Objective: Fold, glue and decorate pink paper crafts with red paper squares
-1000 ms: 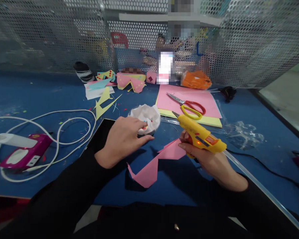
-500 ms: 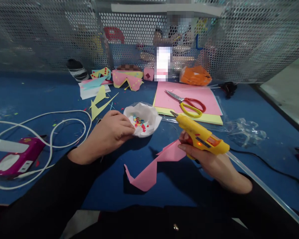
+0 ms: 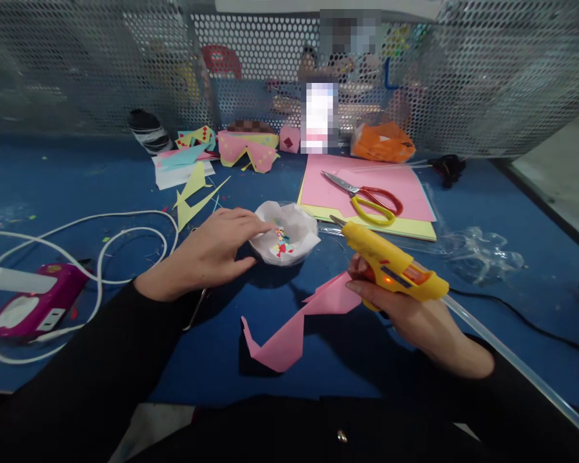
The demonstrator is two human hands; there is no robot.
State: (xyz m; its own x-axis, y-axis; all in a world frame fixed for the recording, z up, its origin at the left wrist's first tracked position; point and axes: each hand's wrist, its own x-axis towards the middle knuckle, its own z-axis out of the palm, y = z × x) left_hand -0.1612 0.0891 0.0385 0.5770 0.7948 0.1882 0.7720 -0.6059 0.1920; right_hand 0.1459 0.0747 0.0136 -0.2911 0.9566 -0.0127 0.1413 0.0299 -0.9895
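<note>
My left hand (image 3: 217,251) reaches over the left rim of a paper-lined bowl (image 3: 306,241). Its fingers are stretched out, with the thumb apart below them. Small coloured paper bits (image 3: 283,247) lie in the bowl, mostly red, with some yellow and blue. My right hand (image 3: 390,302) is wrapped around a yellow hot glue gun (image 3: 383,257), its nozzle pointing up and left and an orange light glowing on its side. Between thumb and fingers the same hand also pinches one end of a folded pink paper strip (image 3: 282,341), which zigzags down towards the front of the table.
Red-and-yellow-handled scissors (image 3: 367,196) lie on stacked coloured paper (image 3: 415,186). Pink paper glasses (image 3: 246,151), a lit phone (image 3: 320,116) and an orange packet (image 3: 383,143) line the back. White cable loops (image 3: 101,283) and a purple device (image 3: 38,302) are left. A glue stick (image 3: 516,360) trails right.
My left hand has gone from pinched fingers at the bowl's edge to spread ones. The bowl has shifted slightly right. My right hand holds the glue gun and pink strip much as before.
</note>
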